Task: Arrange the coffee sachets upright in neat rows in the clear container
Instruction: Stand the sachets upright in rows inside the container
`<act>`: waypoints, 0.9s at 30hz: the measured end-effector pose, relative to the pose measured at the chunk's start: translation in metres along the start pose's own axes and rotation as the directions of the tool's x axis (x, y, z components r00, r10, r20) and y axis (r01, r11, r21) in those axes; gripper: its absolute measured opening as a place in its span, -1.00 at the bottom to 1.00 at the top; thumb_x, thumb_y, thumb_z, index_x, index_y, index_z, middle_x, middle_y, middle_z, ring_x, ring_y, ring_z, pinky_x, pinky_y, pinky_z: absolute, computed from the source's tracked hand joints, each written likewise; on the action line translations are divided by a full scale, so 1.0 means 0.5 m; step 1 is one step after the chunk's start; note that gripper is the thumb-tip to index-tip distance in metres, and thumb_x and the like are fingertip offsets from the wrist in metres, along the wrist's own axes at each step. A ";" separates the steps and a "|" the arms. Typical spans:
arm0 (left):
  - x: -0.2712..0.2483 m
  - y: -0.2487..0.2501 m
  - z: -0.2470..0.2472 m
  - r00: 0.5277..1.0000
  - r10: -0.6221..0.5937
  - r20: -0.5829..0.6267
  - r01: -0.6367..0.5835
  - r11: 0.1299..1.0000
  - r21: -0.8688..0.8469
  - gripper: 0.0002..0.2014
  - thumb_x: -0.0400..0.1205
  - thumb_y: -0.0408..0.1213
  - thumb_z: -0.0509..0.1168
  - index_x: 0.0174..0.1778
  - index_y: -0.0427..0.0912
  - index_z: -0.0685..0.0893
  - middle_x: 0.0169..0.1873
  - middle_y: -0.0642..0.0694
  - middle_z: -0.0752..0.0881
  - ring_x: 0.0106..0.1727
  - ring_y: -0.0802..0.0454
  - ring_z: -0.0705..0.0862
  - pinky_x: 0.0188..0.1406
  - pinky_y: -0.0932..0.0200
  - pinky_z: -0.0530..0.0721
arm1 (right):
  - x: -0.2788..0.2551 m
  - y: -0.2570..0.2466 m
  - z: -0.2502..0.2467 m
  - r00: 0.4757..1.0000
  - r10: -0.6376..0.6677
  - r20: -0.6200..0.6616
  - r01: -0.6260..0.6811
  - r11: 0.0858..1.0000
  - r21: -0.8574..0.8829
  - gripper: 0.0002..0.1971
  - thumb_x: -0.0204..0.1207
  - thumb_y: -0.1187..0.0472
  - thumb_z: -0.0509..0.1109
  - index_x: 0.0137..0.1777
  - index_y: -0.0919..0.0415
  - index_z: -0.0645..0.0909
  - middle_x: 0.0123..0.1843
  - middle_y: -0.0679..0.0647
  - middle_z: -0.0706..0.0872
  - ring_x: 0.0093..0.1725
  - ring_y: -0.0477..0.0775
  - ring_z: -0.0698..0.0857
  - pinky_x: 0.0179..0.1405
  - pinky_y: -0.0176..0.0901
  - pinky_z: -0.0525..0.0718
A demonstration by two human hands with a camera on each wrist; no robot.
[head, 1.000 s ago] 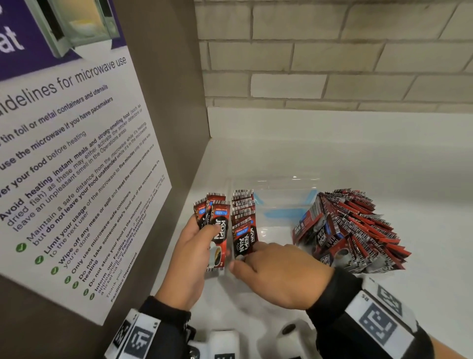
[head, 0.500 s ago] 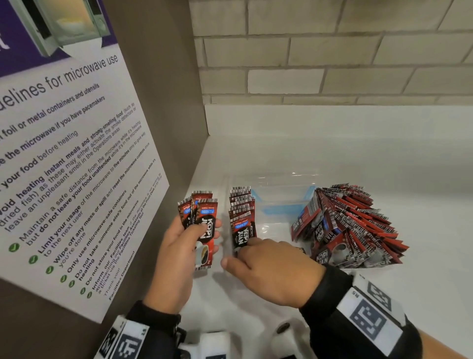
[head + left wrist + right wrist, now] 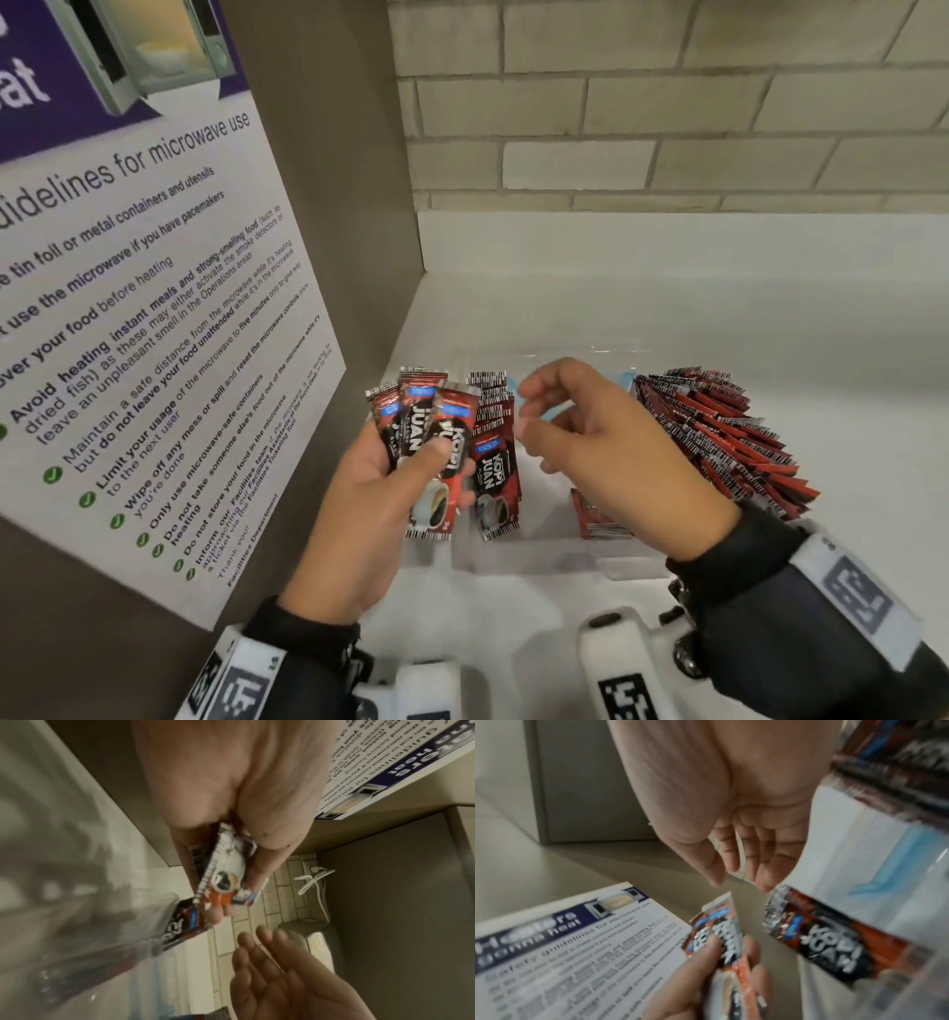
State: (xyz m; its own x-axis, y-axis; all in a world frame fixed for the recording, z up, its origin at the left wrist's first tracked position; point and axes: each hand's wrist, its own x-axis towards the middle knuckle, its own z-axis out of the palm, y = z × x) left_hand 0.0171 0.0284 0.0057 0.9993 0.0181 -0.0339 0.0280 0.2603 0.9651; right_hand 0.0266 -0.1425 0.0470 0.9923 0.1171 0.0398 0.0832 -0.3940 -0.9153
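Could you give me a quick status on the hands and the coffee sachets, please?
Left hand holds a fan of sachets. Right hand empty, above the clear container. One row upright inside; loose pile at right. Nothing in the way.

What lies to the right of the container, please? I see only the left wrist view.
Observer: A large fanned pile of sachets lies just right of the clear container.
Operator: Thank you. How many does the left hand hold?
Observer: The left hand grips at least three held sachets, fanned, print facing the head camera.
Operator: Is any row standing inside?
Observer: Yes, one row of sachets stands along the container's left side.
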 end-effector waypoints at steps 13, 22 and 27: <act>0.001 0.015 -0.005 0.995 0.080 -0.067 -0.081 0.997 -0.008 -0.74 0.47 -0.08 0.26 -0.04 -0.16 0.65 -0.40 -0.05 0.67 -0.41 0.07 0.67 -0.55 0.15 0.68 | 0.020 -0.046 -0.056 0.983 -0.100 -0.153 0.110 0.992 0.056 -0.91 0.49 0.35 0.45 -0.12 0.19 0.59 -0.30 -0.01 0.72 -0.50 -0.12 0.64 -0.48 -0.30 0.63; 0.012 0.005 -0.021 0.975 0.115 -0.190 -0.119 0.993 -0.010 -0.77 0.45 -0.04 0.29 -0.06 -0.05 0.66 -0.44 0.05 0.62 -0.45 0.17 0.62 -0.51 0.18 0.70 | 0.036 0.011 0.029 0.982 -0.025 0.189 0.111 0.880 -0.461 -0.86 0.46 0.39 0.41 -0.08 0.20 0.54 -0.16 0.09 0.66 -0.28 0.06 0.63 -0.27 -0.21 0.58; 0.011 -0.005 -0.022 0.976 0.119 -0.181 -0.118 0.993 0.012 -0.76 0.43 -0.05 0.33 -0.06 -0.07 0.66 -0.48 0.07 0.62 -0.44 0.18 0.63 -0.49 0.17 0.70 | 0.047 0.018 0.057 0.983 0.009 0.184 0.093 0.837 -0.539 -0.72 0.46 0.37 0.41 -0.03 0.12 0.36 -0.09 0.16 0.65 -0.09 0.15 0.66 -0.18 -0.12 0.59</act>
State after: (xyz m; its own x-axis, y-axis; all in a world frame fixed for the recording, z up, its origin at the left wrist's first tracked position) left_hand 0.0223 0.0383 0.0004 0.9742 0.2231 0.0343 -0.0901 0.2450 0.9653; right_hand 0.0479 -0.1174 0.0280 0.9594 0.2789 -0.0426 0.2112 -0.8101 -0.5469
